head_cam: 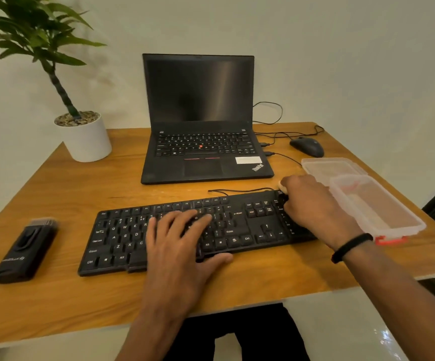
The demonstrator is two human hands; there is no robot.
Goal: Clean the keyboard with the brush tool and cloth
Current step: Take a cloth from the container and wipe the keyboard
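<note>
A black keyboard [122,238] lies across the front of the wooden desk. My left hand [180,246] lies flat on its middle keys with fingers spread and the thumb hooked under the front edge, holding it down. My right hand [313,207] is curled over the keyboard's far right corner. A small pale piece that looks like the cloth [282,188] pokes out past its fingertips and presses on the corner; most of it is hidden. The black brush tool [25,251] lies on the desk left of the keyboard with its bristles pointing away, and neither hand touches it.
An open black laptop [200,121] stands behind the keyboard. A black mouse [307,146] and cables lie at the back right. A clear plastic box [383,212] and its lid [328,166] sit right beside my right hand. A potted plant [86,136] stands at the back left.
</note>
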